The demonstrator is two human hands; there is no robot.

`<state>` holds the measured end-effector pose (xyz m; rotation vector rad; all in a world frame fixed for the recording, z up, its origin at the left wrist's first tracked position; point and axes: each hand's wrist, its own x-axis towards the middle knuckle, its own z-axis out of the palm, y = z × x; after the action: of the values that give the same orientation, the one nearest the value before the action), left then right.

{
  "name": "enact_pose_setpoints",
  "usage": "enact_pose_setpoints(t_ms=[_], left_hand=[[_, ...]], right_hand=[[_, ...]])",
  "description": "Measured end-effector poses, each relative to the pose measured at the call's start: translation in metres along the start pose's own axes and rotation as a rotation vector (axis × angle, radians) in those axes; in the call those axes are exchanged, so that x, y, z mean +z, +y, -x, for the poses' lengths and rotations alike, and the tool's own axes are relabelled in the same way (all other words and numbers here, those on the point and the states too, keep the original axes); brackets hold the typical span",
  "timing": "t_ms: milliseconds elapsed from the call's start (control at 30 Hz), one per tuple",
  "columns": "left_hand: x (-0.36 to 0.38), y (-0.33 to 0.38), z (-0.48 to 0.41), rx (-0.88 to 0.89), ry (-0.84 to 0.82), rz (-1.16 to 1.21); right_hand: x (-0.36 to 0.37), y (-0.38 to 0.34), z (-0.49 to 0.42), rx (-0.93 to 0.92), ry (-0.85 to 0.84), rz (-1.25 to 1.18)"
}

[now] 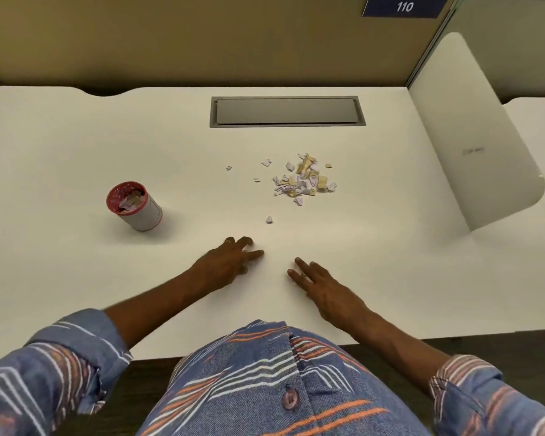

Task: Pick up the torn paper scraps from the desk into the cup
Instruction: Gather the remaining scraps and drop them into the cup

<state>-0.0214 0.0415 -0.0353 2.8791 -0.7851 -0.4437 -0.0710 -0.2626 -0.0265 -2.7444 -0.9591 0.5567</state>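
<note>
Both hands are low on the white tabletop [76,146], and neither is seen holding anything. On the left hand [230,261] the fingers are loosely bent and spread, with the tips on the surface. It is slightly blurred, so a tiny scrap under the fingers cannot be ruled out. The right hand [323,286] is laid flat with straight fingers, and nothing is gripped.

The main pile of torn white and yellow paper scraps [302,180] is ahead of the right hand, well beyond its fingertips. 1 stray white scrap [269,219] lies just ahead of the gap between the 2 hands, nearer the left fingertips. A few more small strays [228,168] are scattered ahead of the left hand, beside the pile. The red-rimmed white paper cup [134,206] stands upright ahead and to the left of the left hand, well apart from the pile. Some scraps are already seen inside it, so the task is judged partly done, with most of the paper not yet collected.

The step in hand is judged to be the reach for the next scraps. The pile is best raked inward from both sides and lifted in cupped hands, so fewer trips are needed. Fast sweeps should be avoided, since light scraps are easily scattered. Strays are better pinched 1 at a time. The cup could be pulled nearer or steadied, as it looks easy to tip. Scraps should be let go low over its mouth.
</note>
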Motion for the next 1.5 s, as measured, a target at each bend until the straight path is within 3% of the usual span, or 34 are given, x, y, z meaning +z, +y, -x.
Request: enact_pose_setpoints(t_ms=[167,500,567,733,933,1133,1233,1400,1500], left_hand=[[0.008,-0.011,0.0,0.144,0.019,-0.017],[0.01,-0.011,0.005,0.038,0.081,0.232],[0.009,-0.008,0.007,-0.019,0.083,0.388],[-0.004,0.003,0.021,-0.266,0.359,0.584],[-0.056,-0.008,0.041,-0.332,0.684,0.918],[-0.112,-0.088,0.076,-0.48,0.894,0.78],[-0.124,-0.127,0.097,-0.582,0.856,0.716],[-0.127,-0.166,0.105,-0.667,0.647,0.521],[-0.129,-0.175,0.102,-0.678,0.584,0.532]], right_hand=[[0.01,-0.006,0.002,0.042,0.057,-0.013],[-0.001,-0.01,-0.005,0.135,0.236,-0.095],[-0.005,-0.014,-0.01,0.149,0.279,-0.128],[-0.01,-0.021,-0.023,0.186,0.388,-0.293],[-0.021,-0.034,-0.051,0.331,0.521,-0.362],[-0.032,-0.045,-0.062,0.523,0.528,-0.751],[-0.034,-0.05,-0.063,0.543,0.554,-0.8],[-0.032,-0.058,-0.065,0.586,0.548,-0.843],[-0.031,-0.063,-0.067,0.603,0.552,-0.858]])
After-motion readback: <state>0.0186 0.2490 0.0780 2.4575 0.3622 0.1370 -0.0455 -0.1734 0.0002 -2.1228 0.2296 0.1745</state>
